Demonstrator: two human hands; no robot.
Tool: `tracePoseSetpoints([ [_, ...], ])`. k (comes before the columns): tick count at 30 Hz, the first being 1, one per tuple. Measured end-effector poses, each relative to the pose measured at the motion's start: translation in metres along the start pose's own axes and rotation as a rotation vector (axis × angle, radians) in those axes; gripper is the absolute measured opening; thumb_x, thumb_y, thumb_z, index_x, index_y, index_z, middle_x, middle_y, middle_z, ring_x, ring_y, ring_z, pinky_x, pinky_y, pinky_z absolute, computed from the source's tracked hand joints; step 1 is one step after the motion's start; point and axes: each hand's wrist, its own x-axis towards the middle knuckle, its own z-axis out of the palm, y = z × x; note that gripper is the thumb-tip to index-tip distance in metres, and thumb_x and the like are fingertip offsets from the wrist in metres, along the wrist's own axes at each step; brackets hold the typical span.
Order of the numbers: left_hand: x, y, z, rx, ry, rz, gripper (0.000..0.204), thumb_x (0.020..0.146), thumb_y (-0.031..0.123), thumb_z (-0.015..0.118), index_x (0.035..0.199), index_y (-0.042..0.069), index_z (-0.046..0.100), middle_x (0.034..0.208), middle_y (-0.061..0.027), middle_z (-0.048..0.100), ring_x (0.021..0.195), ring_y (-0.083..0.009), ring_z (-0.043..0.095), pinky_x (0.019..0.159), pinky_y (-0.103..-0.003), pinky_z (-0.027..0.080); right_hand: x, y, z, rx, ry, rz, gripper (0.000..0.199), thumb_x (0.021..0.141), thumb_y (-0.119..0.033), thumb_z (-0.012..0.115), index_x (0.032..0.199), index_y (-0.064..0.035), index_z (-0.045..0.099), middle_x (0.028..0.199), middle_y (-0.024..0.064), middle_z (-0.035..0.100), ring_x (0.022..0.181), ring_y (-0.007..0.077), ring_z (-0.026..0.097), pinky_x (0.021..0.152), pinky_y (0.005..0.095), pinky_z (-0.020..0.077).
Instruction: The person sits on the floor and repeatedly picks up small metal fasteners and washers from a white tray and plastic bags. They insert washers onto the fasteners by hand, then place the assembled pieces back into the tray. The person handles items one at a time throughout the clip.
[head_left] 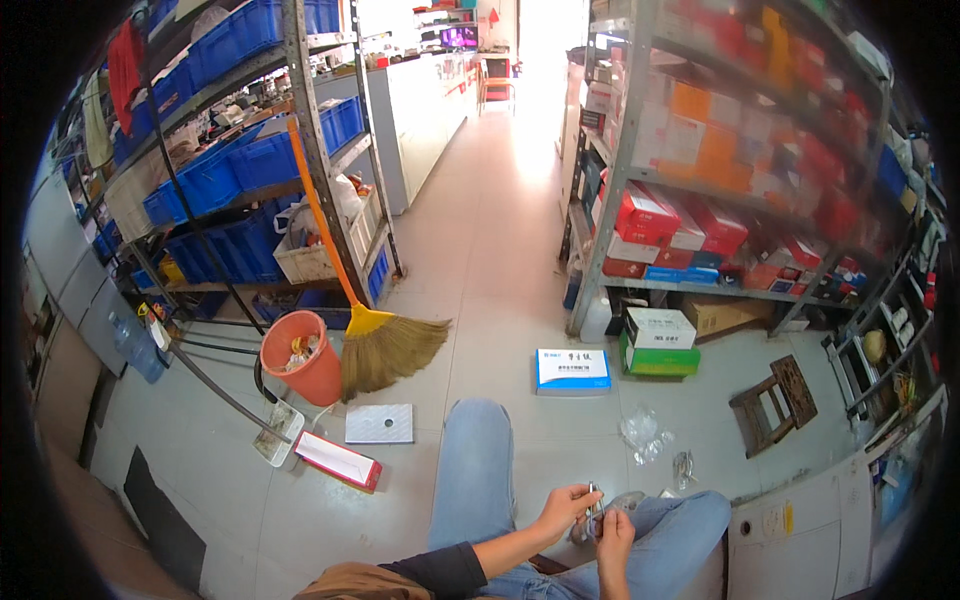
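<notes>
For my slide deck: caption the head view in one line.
Seated in a stockroom aisle, both hands, left hand and right hand, hold a small metal part over the lap, broom and orange bucket nearby.

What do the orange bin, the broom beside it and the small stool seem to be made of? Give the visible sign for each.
Orange bin: most likely plastic, judging by its smooth, evenly coloured wall.
Broom: the head looks like straw or a similar plant fibre, being tan, splayed and stranded; the smooth orange handle could be plastic or painted.
Small stool: apparently dark wood, with slatted legs and a carved-looking seat.
</notes>
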Motion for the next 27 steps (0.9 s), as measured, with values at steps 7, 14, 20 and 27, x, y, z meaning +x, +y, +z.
tracePoseSetpoints([
  [7, -0.007, 0.019, 0.010, 0.042, 0.058, -0.056, 0.020, 0.081, 0.019, 0.058, 0.089, 0.001, 0.060, 0.071, -0.0012, 0.055, 0.055, -0.0080, 0.045, 0.047, -0.021, 0.036, -0.001, -0.017, 0.003, -0.099, 0.023, -0.078, 0.024, 0.086, -0.015, 0.048, 0.066, -0.0028, 0.046, 0.054, -0.0005, 0.044, 0.049, 0.0069, 0.039, 0.044, 0.0239, 0.0319],
  [14, 0.005, 0.044, 0.025, 0.127, -0.075, 0.076, 0.024, 0.082, 0.016, 0.057, 0.095, -0.004, 0.060, 0.068, -0.0014, 0.053, 0.052, -0.0066, 0.042, 0.048, -0.020, 0.035, 0.006, -0.030, -0.003, 0.157, -0.039, -0.026, 0.025, 0.090, -0.021, 0.045, 0.071, -0.0056, 0.049, 0.056, -0.0033, 0.041, 0.046, 0.0030, 0.033, 0.040, 0.0189, 0.0250],
  [20, 0.007, 0.046, 0.029, 0.064, -0.138, -0.034, 0.027, 0.082, 0.017, 0.059, 0.097, -0.005, 0.060, 0.068, -0.0001, 0.052, 0.053, -0.0050, 0.041, 0.048, -0.020, 0.036, 0.005, -0.039, -0.004, 0.299, -0.094, 0.074, 0.025, 0.091, -0.023, 0.044, 0.075, -0.0038, 0.050, 0.059, -0.0018, 0.042, 0.047, 0.0027, 0.030, 0.041, 0.0178, 0.0225],
  [27, 0.024, 0.032, 0.025, 0.120, -0.078, -0.046, 0.025, 0.081, 0.018, 0.061, 0.089, -0.005, 0.061, 0.069, -0.0013, 0.053, 0.055, -0.0060, 0.040, 0.049, -0.021, 0.037, 0.018, -0.022, -0.005, 0.234, -0.035, 0.090, 0.027, 0.087, -0.023, 0.051, 0.070, -0.0028, 0.053, 0.058, -0.0015, 0.047, 0.048, 0.0029, 0.034, 0.041, 0.0192, 0.0254],
])
